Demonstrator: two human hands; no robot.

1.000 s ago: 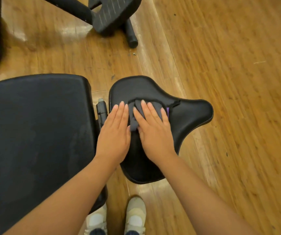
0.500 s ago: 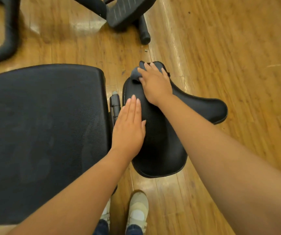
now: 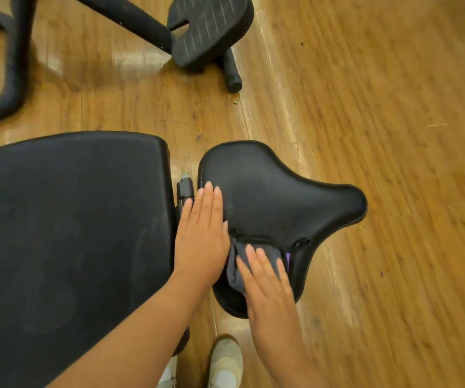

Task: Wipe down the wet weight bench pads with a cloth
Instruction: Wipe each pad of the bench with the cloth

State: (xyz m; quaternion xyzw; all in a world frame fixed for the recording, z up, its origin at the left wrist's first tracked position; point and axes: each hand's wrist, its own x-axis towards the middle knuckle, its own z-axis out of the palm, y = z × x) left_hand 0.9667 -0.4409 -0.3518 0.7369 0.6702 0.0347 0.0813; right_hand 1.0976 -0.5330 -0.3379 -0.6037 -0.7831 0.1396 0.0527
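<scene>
A small black seat pad (image 3: pixel 276 197) with a flared right end sits at centre. Beside it on the left lies the large black back pad (image 3: pixel 68 233). My right hand (image 3: pixel 267 287) presses flat on a dark grey cloth (image 3: pixel 237 271) at the near end of the seat pad; a purple bit of the cloth shows by the fingers. My left hand (image 3: pixel 202 236) lies flat, fingers together, on the seat pad's left edge, holding nothing. The cloth is mostly hidden under my right hand.
A wooden floor (image 3: pixel 394 135) surrounds the bench. A black footplate (image 3: pixel 211 26) on a frame bar stands at the top centre, and a black tube frame (image 3: pixel 12 65) curves at the top left. My shoes (image 3: pixel 225 362) are below the seat pad.
My right hand has pulled the cloth from the far end of the seat pad back to its near end. My left hand has stayed on the pad's left edge.
</scene>
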